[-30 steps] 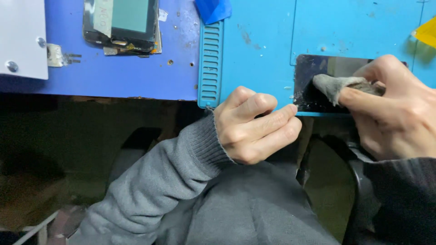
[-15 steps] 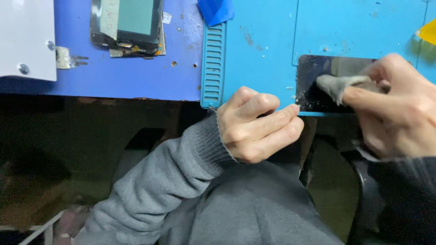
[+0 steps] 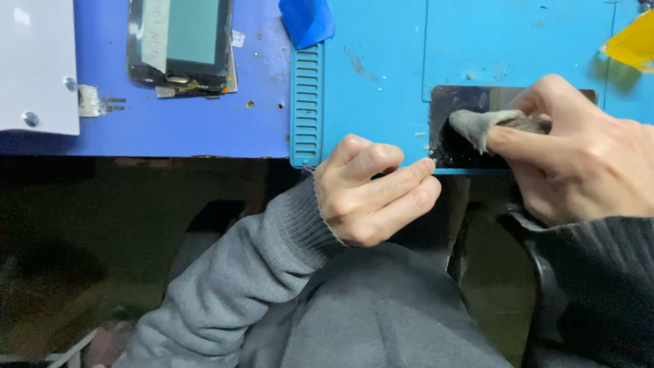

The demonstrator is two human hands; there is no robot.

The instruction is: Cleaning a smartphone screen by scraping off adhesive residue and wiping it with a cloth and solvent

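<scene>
— Where are the hands?
— The left hand [image 3: 371, 191] is loosely curled, its fingertip steadying the near corner of the dark glass panel [image 3: 455, 143]. The right hand [image 3: 579, 153] pinches a grey cloth [image 3: 480, 123] onto it.
— Risk?
— The panel overhangs the teal mat [image 3: 381, 82]; hard wiping could tip it off.

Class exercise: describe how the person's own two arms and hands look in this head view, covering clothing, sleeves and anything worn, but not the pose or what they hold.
Both hands are bare: no gloves, rings or watch show on the left hand or the right hand. The left arm wears a light grey knitted sleeve with a ribbed cuff at the wrist. The right arm's sleeve is a darker grey knit with fine ribbing. No cables or markings are visible.
</scene>
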